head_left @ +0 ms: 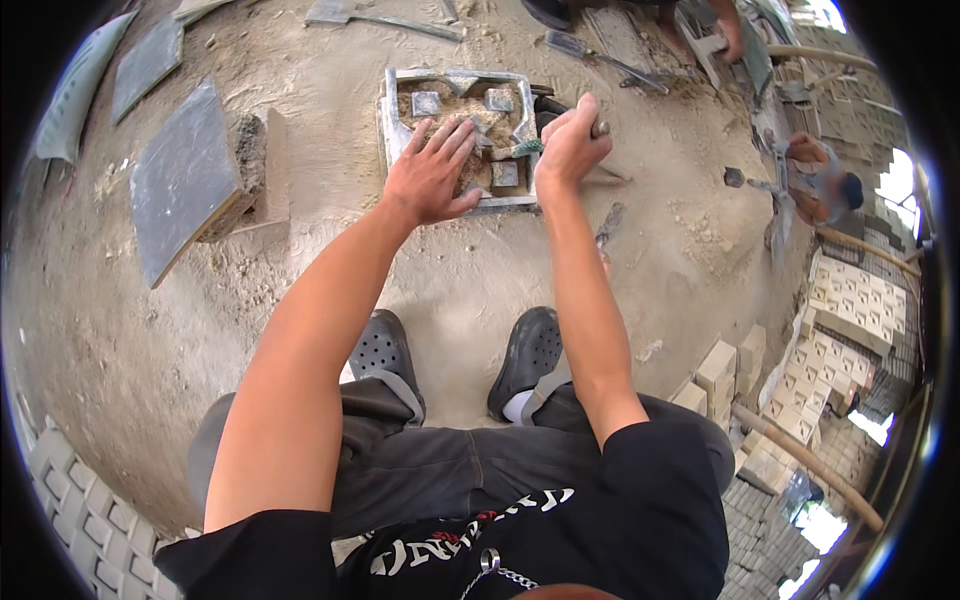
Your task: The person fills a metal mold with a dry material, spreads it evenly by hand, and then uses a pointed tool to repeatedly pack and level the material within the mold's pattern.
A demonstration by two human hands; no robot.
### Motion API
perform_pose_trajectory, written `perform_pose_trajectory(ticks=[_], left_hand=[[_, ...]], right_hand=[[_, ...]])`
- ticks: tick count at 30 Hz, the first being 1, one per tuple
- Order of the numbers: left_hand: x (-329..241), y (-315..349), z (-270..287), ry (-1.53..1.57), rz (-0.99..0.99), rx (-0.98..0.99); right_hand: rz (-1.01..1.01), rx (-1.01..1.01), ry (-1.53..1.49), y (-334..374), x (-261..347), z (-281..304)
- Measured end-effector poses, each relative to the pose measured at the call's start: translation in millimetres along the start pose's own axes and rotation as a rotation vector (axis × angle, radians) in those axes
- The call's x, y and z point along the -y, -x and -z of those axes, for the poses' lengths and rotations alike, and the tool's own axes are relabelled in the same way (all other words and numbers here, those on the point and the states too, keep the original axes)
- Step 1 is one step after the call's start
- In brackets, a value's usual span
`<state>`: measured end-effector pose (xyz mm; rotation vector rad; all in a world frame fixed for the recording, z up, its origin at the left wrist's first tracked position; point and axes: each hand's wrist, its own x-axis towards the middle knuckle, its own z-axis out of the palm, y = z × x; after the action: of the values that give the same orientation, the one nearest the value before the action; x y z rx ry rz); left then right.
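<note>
I'm bent over the mould (389,130), a pale-rimmed, squarish frame lying on the dusty ground (320,260) just beyond my shoes (383,350). My left hand (435,180) is spread flat, palm down, on the sandy fill (458,106), toward the frame's near left corner. My right hand (573,150) is closed in a fist around a short-handled tool (600,129) at the frame's right edge; the end of the handle pokes out beside my fist, which hides too much for me to tell the tool's full shape. Three small square blocks show inside the frame: one at the far left (426,103), one at the far right (499,99) and one at the near right (505,174). Whether a fourth sits under my left hand, I can't tell.

I'd judge this to be the filling and levelling step, since the fill looks loose and uneven around the blocks. The next move, as I see it, calls for even pressure from my left palm without nudging the blocks, and a firm right grip that keeps the tool clear of my left fingers and off the rim.
</note>
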<state>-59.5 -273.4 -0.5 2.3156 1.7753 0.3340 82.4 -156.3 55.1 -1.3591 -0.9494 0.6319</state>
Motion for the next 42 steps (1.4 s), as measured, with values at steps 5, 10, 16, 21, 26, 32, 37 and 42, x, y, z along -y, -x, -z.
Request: perform_pose_trajectory(ticks=[5, 10, 16, 21, 26, 32, 37, 42], left_hand=[[7.2, 3.7, 2.7, -0.022, 0.033, 0.002], [-6.1, -1.6, 1.9, -0.032, 0.033, 0.011], [-1.6, 0.7, 5.2, -0.024, 0.072, -0.02], [1.6, 4.0, 1.4, -0.048, 0.06, -0.01], [3.7, 1.4, 3.8, -0.049, 0.073, -0.005], [1.7, -2.9, 9.6, -0.069, 0.067, 0.016], [-2.6, -6.7, 6.6, -0.049, 0.043, 0.0], [-3.6, -0.9, 10.7, -0.046, 0.063, 0.059]], right_hand=[[-0.125, 0.092, -0.199, 8.4, 103.8, -1.2], [-0.132, 0.085, 0.205, -1.2, 7.7, -8.4], [-0.145, 0.089, -0.007, 8.3, 66.8, 4.5], [-0.115, 0.468, -0.262, 1.0, 43.8, 2.4], [-0.068, 0.8, -0.574, -37.3, 73.0, 4.2], [-0.176, 0.99, -0.319, -30.6, 29.9, 6.0], [0.182, 1.077, -0.532, -51.0, 12.3, 9.9], [-0.102, 1.218, -0.409, -52.5, 34.8, 7.2]])
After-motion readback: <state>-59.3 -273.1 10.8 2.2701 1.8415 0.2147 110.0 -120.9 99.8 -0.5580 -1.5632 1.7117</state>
